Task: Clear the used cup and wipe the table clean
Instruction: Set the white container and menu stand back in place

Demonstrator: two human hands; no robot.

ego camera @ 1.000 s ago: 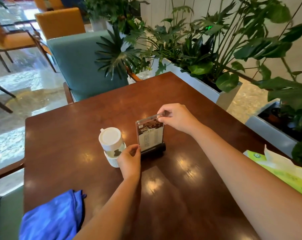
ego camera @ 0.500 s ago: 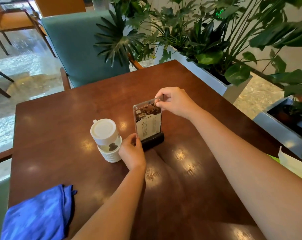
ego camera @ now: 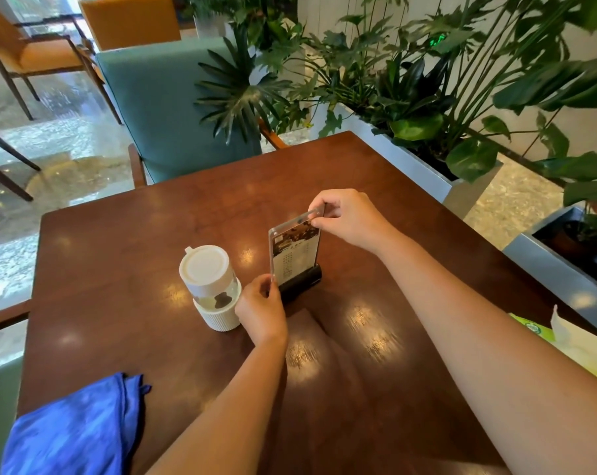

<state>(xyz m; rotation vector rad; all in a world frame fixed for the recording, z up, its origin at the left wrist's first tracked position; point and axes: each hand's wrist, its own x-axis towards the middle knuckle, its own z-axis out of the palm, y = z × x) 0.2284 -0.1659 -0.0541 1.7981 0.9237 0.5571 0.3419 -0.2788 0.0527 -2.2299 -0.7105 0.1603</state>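
A white lidded cup (ego camera: 212,286) with a ribbed sleeve stands upright near the middle of the dark wooden table (ego camera: 119,255). Just right of it stands a clear acrylic menu stand (ego camera: 294,255) in a black base. My left hand (ego camera: 261,308) pinches the stand's lower left edge, its knuckles close beside the cup. My right hand (ego camera: 345,217) grips the stand's top right corner. A blue cloth (ego camera: 74,430) lies crumpled at the table's near left corner.
A teal armchair (ego camera: 173,104) faces the table's far side, orange chairs behind it. Grey planters (ego camera: 423,166) full of leafy plants line the right side. A green tissue pack (ego camera: 577,344) lies at the table's right edge.
Both hands keep their hold on the menu stand. The view has shifted slightly; the stand, cup and cloth stay where they were on the table.
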